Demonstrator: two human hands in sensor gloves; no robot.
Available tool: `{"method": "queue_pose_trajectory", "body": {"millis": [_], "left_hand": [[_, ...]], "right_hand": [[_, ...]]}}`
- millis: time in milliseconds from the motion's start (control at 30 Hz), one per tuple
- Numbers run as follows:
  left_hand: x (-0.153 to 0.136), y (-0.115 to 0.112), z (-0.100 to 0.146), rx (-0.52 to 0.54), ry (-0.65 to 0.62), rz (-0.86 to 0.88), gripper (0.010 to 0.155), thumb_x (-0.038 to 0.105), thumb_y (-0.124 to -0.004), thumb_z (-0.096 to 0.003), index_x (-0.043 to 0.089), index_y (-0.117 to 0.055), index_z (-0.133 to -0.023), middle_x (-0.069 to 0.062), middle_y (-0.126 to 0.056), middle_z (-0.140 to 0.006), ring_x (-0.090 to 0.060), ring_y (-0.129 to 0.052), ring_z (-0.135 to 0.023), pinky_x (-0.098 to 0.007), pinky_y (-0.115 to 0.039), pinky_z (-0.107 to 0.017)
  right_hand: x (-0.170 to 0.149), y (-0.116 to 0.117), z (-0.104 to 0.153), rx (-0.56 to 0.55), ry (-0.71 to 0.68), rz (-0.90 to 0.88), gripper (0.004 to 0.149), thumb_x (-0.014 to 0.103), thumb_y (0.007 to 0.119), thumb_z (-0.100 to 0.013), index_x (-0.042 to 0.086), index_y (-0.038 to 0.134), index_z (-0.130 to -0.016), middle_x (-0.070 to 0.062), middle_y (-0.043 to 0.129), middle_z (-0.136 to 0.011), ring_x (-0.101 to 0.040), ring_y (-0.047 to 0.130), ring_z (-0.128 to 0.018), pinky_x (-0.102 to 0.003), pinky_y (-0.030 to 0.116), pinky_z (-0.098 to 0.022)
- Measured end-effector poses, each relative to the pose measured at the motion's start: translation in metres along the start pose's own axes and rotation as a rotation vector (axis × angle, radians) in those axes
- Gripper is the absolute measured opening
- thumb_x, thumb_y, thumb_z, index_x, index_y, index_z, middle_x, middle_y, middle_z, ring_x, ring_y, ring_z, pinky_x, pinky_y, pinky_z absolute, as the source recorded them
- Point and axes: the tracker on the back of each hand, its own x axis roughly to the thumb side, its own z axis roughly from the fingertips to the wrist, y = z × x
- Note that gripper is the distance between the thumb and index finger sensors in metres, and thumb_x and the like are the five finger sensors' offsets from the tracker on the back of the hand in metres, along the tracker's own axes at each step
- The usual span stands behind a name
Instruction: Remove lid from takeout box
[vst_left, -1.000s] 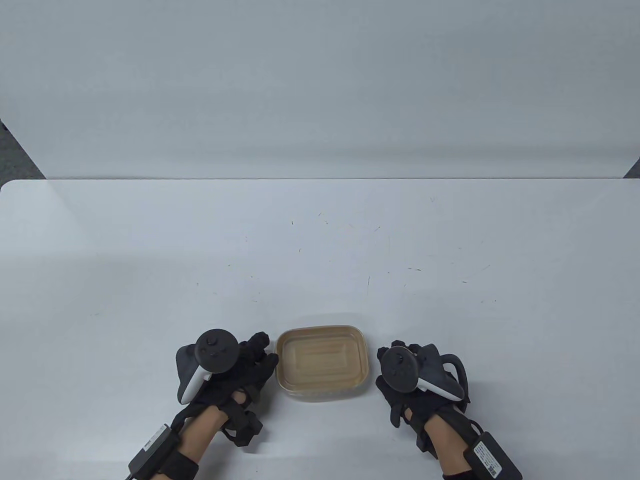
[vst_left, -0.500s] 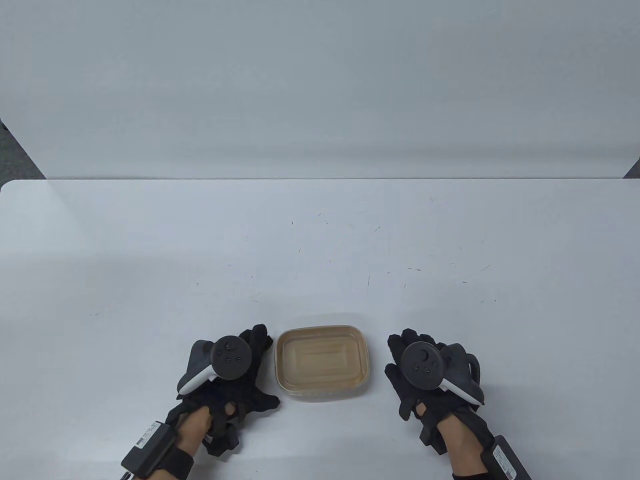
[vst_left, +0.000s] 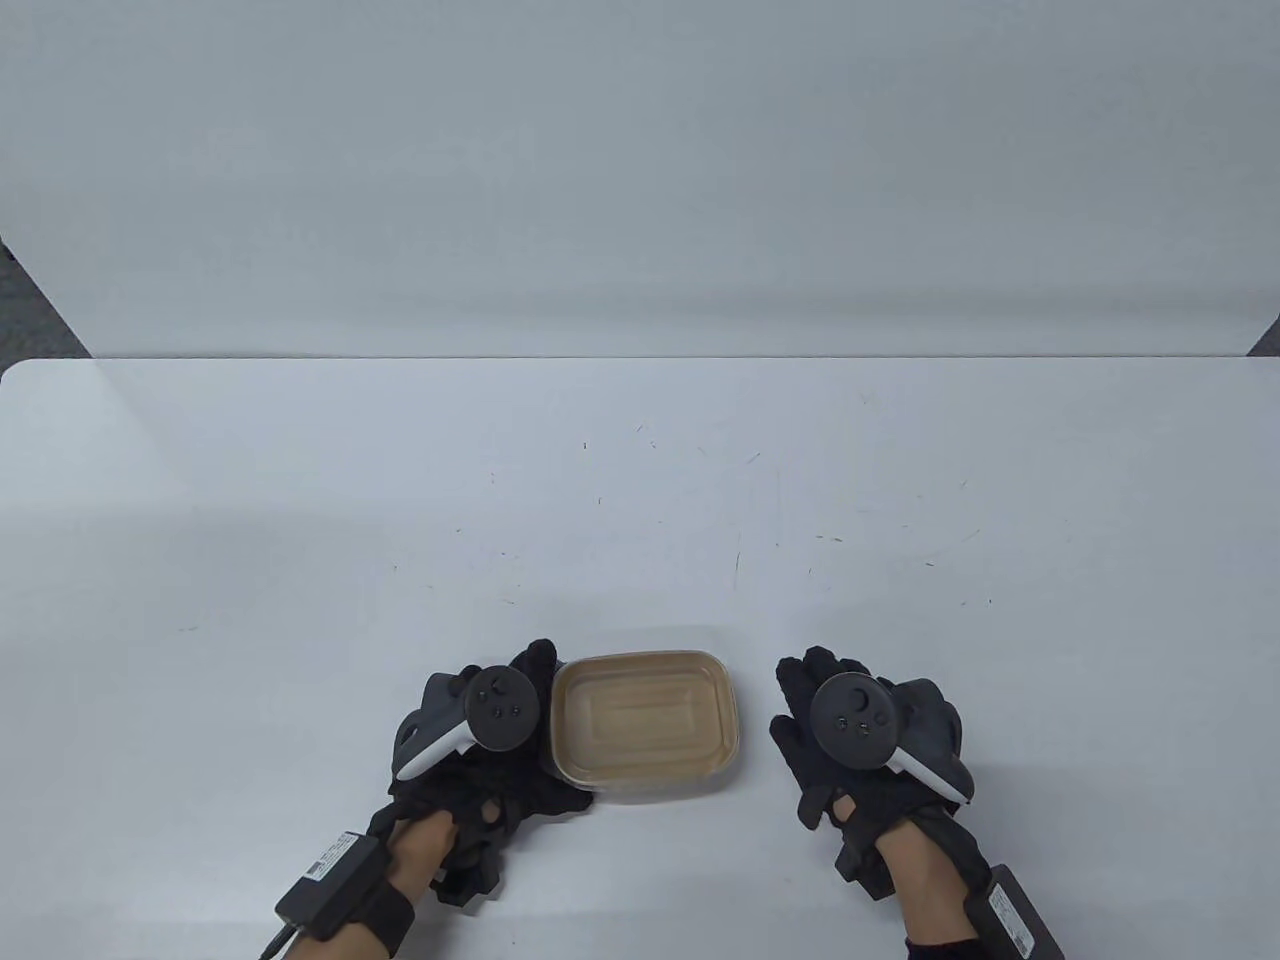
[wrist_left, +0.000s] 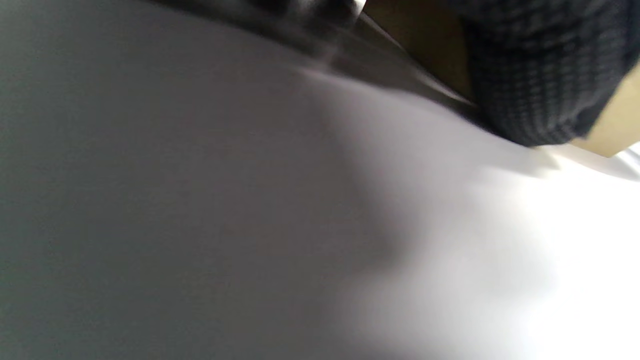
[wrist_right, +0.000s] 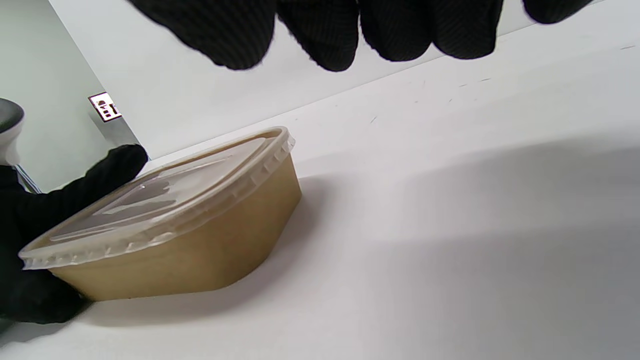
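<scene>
A brown paper takeout box with a clear plastic lid sits near the table's front edge. The lid is seated on the box. My left hand wraps the box's left end, with fingers along the far rim and the thumb at the near corner. In the blurred left wrist view a gloved finger lies against the tan wall. My right hand hovers open to the right of the box, apart from it, with its fingertips spread.
The white table stretches away behind the box, with a pale wall panel beyond its far edge. Nothing else stands on it.
My left hand has slid right and closed around the box's left end. My right hand has opened and drawn slightly right. The box has not moved.
</scene>
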Motion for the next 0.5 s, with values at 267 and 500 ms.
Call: {"method": "queue_pose_trajectory", "body": {"millis": [267, 500], "left_hand": [[0.0, 0.001, 0.0, -0.009, -0.002, 0.005, 0.14, 0.067, -0.095, -0.0293, 0.029, 0.023, -0.094, 0.015, -0.025, -0.124, -0.016, -0.013, -0.123, -0.065, -0.01, -0.081], [0.0, 0.001, 0.001, -0.015, -0.003, 0.013, 0.139, 0.066, -0.095, -0.0298, 0.029, 0.023, -0.095, 0.015, -0.025, -0.124, -0.016, -0.014, -0.123, -0.065, -0.009, -0.081]], "right_hand": [[0.051, -0.057, 0.011, -0.292, -0.19, 0.109, 0.064, 0.037, 0.074, -0.048, 0.002, 0.066, -0.101, -0.03, 0.067, -0.102, -0.058, 0.076, -0.08, -0.07, 0.071, -0.056], [0.129, -0.012, 0.004, -0.157, -0.404, 0.417, 0.06, 0.04, 0.074, -0.048, 0.004, 0.075, -0.096, -0.027, 0.082, -0.088, -0.047, 0.09, -0.059, -0.058, 0.083, -0.041]]}}
